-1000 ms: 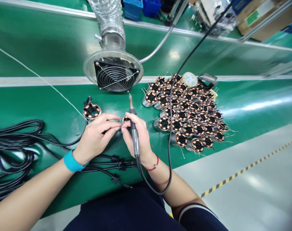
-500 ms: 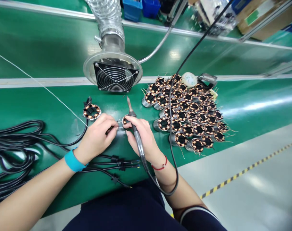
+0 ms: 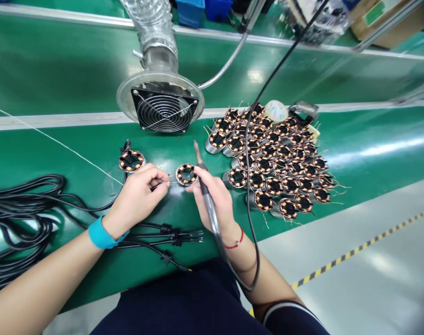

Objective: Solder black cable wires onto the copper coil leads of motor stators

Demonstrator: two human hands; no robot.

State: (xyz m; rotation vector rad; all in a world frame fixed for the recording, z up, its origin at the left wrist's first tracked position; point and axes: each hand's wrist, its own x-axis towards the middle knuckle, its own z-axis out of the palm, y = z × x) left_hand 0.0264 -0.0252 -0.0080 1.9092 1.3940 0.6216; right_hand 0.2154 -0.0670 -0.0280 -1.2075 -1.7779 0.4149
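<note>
Your left hand is shut tight, its fingers pinching a thin wire at the 9 o'clock side of the copper ring. Your right hand holds the soldering iron, tip toward 11 o'clock, with fingers by the ring's 3 o'clock edge. The round fan is at 11 o'clock from the ring, and many more rings stand at 3 o'clock.

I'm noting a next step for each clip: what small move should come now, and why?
Probably ease the right hand's fingertips over to the wire beside the stator: the left hand pinches that wire, while the right fingertips are close by and the iron's tip points away from it.
</note>
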